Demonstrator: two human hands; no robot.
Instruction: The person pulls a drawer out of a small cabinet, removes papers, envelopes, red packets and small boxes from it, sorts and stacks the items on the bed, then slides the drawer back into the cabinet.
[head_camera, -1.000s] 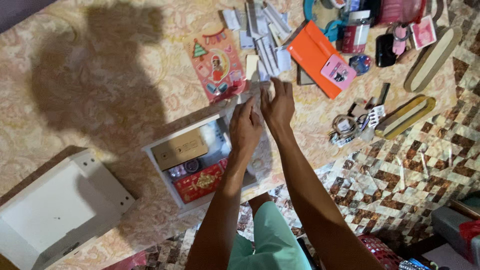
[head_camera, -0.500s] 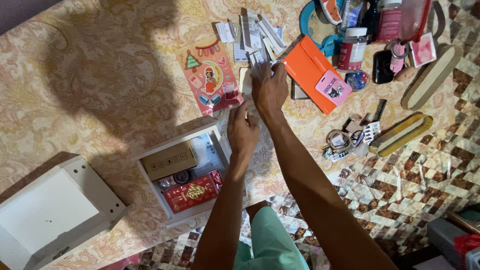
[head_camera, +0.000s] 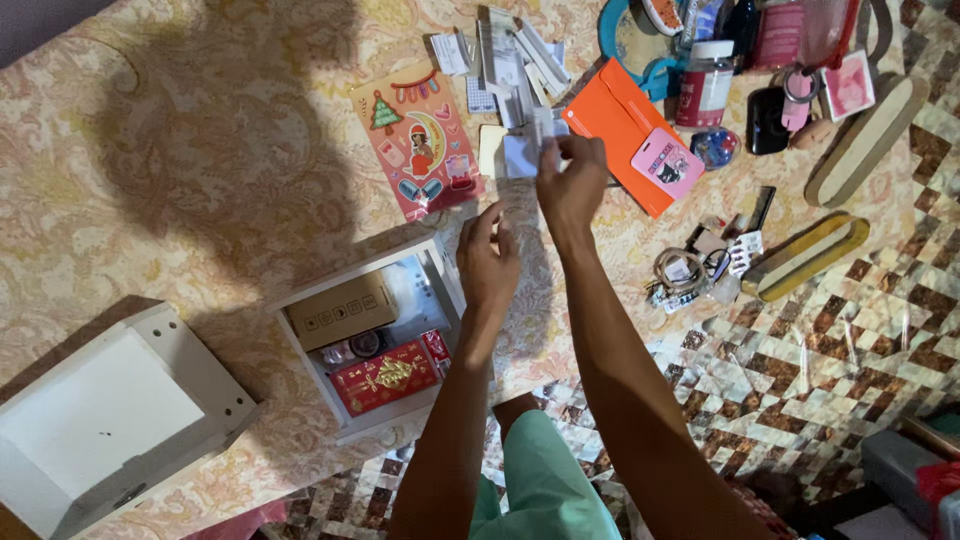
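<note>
The right hand (head_camera: 572, 183) is pinching a small white card (head_camera: 522, 155) between thumb and fingertips, its grip closed on the card's right edge, holding it just above the patterned cloth (head_camera: 200, 150) near the cloth's far edge. The card is lying over the loose papers (head_camera: 515, 60) and just beside the orange folder (head_camera: 625, 120), which is carrying a pink card (head_camera: 667, 162). The left hand (head_camera: 488, 262) is hovering nearer the person, fingers loosely curled and gripping nothing, just beside the right wall of the open white box (head_camera: 440, 275). That box is holding a brown carton (head_camera: 341, 311) and a red packet (head_camera: 385, 377). The white lid (head_camera: 110, 410) is sitting upside down at the cloth's near left corner. A sticker sheet (head_camera: 420, 140) is lying left of the card, and a jar (head_camera: 707, 82) and a tangle of keys (head_camera: 690, 272) are lying to the right.
</note>
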